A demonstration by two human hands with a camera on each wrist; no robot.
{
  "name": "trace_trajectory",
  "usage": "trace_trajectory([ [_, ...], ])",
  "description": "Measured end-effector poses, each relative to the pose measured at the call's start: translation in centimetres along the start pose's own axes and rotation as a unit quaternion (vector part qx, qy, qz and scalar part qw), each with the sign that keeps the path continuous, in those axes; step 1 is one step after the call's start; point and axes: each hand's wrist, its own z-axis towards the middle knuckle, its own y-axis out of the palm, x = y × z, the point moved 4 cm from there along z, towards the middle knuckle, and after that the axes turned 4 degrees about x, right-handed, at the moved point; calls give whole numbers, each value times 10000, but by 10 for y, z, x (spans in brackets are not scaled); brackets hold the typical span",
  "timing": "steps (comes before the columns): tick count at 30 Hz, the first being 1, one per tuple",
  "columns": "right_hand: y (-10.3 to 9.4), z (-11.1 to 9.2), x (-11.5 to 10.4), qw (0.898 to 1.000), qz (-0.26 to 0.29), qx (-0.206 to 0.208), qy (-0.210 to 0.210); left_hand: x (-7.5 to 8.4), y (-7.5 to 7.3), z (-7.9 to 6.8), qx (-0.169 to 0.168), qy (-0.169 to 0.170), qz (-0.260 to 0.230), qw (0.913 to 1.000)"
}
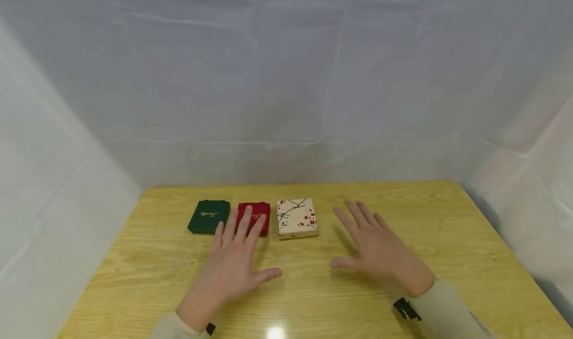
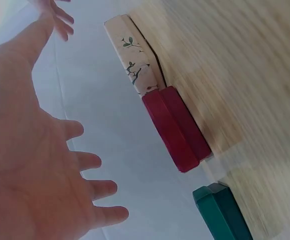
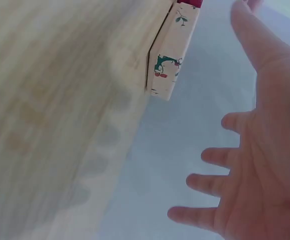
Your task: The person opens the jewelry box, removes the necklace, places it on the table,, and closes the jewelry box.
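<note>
Three flat items lie in a row toward the back of the table: a dark green pouch-like case (image 1: 208,217) with gold lettering, a similar red one (image 1: 264,223), and a cream box (image 1: 296,219) printed with branches and red blossoms. My left hand (image 1: 235,264) hovers with fingers spread, and in the head view its fingertips partly cover the red case. The left wrist view shows a gap between that palm (image 2: 35,150) and the red case (image 2: 172,127). To the right of the cream box, my right hand (image 1: 373,244) is held above the table, fingers straight, holding nothing.
The wooden table (image 1: 147,279) has its back edge just behind the row of items. White cloth (image 1: 286,80) hangs behind the table and along both sides. Dark straps (image 1: 406,309) show at the wrists.
</note>
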Motion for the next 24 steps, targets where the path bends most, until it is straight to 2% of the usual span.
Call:
trace_trajectory([
  [8,5,36,-2,9985,107,-243,-480,-2,-1,8,81,150,22,9999],
  [13,11,56,-4,9971,258,-527,-479,-3,1,13,15,171,5,9999],
  [20,24,81,-7,9941,168,-954,-486,-3,3,18,-48,245,-26,9997],
  [24,28,94,-10,9915,415,-1122,-504,-2,5,21,-35,306,-33,9995],
])
